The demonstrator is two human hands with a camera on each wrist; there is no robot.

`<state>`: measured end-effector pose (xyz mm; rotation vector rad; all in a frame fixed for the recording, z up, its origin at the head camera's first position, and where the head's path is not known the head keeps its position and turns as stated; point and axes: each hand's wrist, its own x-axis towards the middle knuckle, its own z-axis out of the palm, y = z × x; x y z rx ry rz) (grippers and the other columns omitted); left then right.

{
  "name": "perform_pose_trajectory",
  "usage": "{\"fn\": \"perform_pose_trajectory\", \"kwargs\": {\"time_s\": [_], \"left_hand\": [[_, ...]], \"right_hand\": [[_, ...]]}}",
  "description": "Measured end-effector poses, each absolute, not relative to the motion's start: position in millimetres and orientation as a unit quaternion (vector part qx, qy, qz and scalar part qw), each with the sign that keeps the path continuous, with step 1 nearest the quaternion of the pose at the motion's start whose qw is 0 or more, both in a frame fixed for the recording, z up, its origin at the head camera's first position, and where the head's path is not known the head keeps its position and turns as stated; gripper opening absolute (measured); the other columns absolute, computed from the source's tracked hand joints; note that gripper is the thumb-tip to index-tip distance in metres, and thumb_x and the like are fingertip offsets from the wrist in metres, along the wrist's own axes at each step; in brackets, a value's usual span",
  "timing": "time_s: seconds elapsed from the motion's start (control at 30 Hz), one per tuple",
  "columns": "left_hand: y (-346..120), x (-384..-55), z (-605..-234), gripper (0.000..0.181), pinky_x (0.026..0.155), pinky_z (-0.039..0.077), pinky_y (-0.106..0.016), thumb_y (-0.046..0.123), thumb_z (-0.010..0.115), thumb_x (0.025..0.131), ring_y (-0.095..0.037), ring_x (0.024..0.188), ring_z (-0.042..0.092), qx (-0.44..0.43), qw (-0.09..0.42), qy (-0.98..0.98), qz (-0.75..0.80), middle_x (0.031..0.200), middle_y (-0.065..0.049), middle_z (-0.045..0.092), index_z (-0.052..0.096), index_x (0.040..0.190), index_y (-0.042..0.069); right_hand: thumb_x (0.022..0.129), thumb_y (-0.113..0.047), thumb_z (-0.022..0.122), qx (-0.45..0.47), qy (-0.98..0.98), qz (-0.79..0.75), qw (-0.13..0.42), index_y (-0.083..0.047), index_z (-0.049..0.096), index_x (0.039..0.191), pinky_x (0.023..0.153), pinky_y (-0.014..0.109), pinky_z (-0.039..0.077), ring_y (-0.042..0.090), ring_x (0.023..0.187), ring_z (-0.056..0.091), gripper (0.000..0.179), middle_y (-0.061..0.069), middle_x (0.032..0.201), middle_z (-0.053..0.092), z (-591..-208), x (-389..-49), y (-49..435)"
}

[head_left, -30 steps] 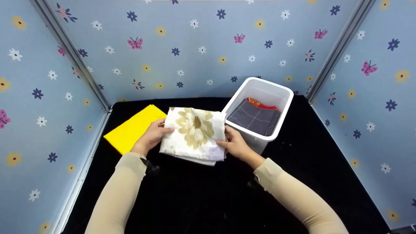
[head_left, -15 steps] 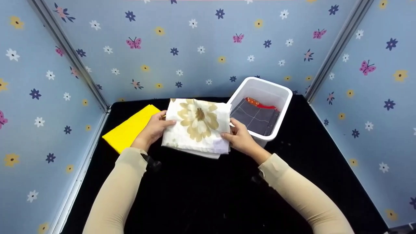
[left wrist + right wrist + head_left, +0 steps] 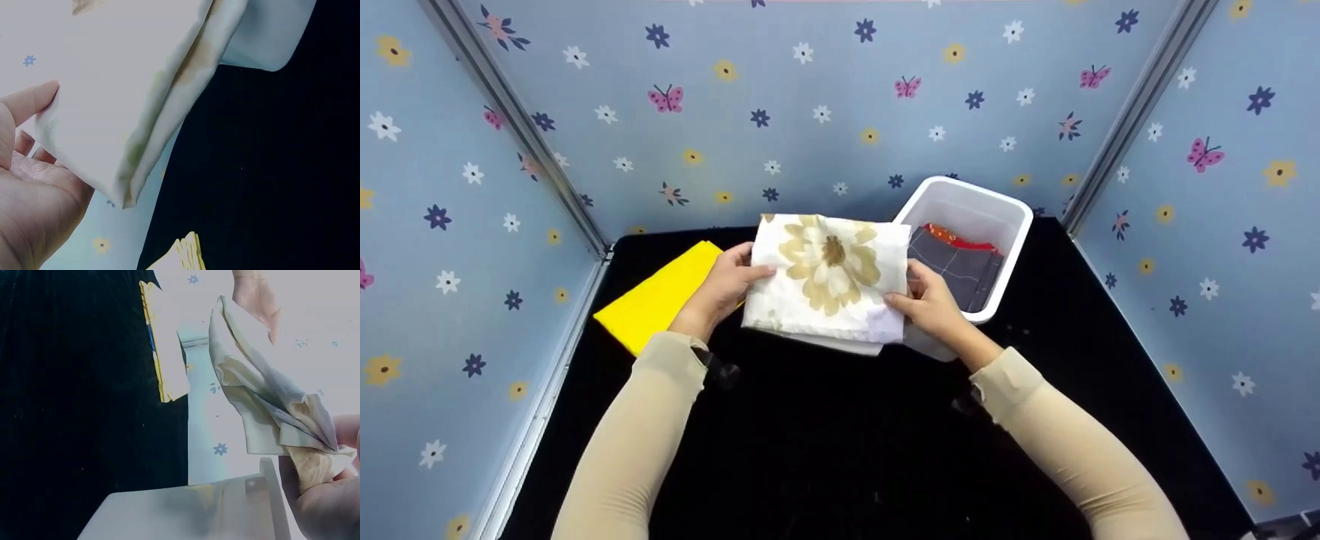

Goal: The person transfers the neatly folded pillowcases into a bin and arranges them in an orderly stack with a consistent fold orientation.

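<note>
A folded white cloth with a large tan flower print is held up between both hands. My left hand pinches its left side, thumb on top; the left wrist view shows the thumb on the cloth's face and fingers behind. On the opposite side my right hand grips the edge, and in the right wrist view the cloth's folded layers hang from that hand. The cloth's right corner overlaps the near-left rim of a white plastic bin in the head view. Inside the bin lie a dark grey checked cloth and a red patterned cloth.
A folded yellow cloth lies on the black table surface at the left, partly behind the left hand. Blue flower-printed panels wall in the back and both sides, with metal posts at the corners.
Both hands have carried the flower-print cloth up and to the right, away from the body, so it now covers part of the bin's left rim. The yellow cloth and the bin have stayed in place.
</note>
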<state>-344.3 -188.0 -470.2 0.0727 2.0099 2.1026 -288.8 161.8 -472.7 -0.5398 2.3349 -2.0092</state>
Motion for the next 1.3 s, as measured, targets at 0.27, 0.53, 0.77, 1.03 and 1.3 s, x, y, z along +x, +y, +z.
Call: {"fn": "perform_pose_trajectory", "kwargs": {"time_s": [0.27,0.53,0.77,1.03,1.3], "left_hand": [[-176.5,-343.7,-465.8,0.044,0.084,0.065,-0.027,-0.003,0.067,0.103,-0.016,0.098,0.07,0.026,0.104,0.682,0.724,0.11,-0.003,0.066,0.056,0.146,-0.003],[-163.3,-342.0,-459.7,0.044,0.084,0.064,-0.026,-0.004,0.067,0.102,-0.015,0.097,0.07,0.028,0.099,0.681,0.725,0.111,-0.004,0.067,0.056,0.144,-0.004],[-150.6,-340.1,-455.6,0.046,0.084,0.064,-0.025,-0.006,0.067,0.101,-0.015,0.096,0.07,0.037,0.093,0.669,0.737,0.107,-0.003,0.069,0.055,0.146,-0.007],[-138.3,-338.4,-454.3,0.043,0.081,0.065,-0.025,-0.008,0.068,0.1,-0.015,0.091,0.072,0.05,0.099,0.645,0.756,0.1,-0.003,0.072,0.054,0.14,-0.007],[-125.1,-336.2,-456.2,0.055,0.082,0.067,-0.029,-0.006,0.068,0.099,-0.018,0.095,0.074,0.045,0.128,0.628,0.766,0.109,-0.007,0.072,0.048,0.15,-0.006]], "right_hand": [[0.093,0.009,0.071,-0.16,0.746,-0.647,0.009,0.01,0.056,0.141,0.064,0.025,0.064,0.012,0.079,0.075,0.05,0.033,0.103,0.077,-465.5,-292.1,173.5],[0.094,0.009,0.071,-0.157,0.754,-0.638,0.001,0.011,0.056,0.141,0.059,0.023,0.062,0.01,0.074,0.074,0.049,0.028,0.098,0.077,-457.4,-296.2,188.0],[0.095,0.01,0.068,-0.138,0.742,-0.656,0.009,0.012,0.051,0.146,0.065,0.025,0.066,0.01,0.077,0.076,0.054,0.012,0.091,0.079,-450.7,-300.7,199.4],[0.097,0.01,0.067,-0.123,0.734,-0.668,0.025,0.015,0.048,0.149,0.071,0.024,0.066,0.01,0.083,0.077,0.055,0.001,0.091,0.078,-440.5,-306.1,214.1],[0.097,0.005,0.073,-0.088,0.752,-0.653,0.031,0.019,0.062,0.13,0.068,0.021,0.065,0.006,0.077,0.076,0.038,-0.004,0.089,0.08,-437.3,-310.9,231.5]]}}
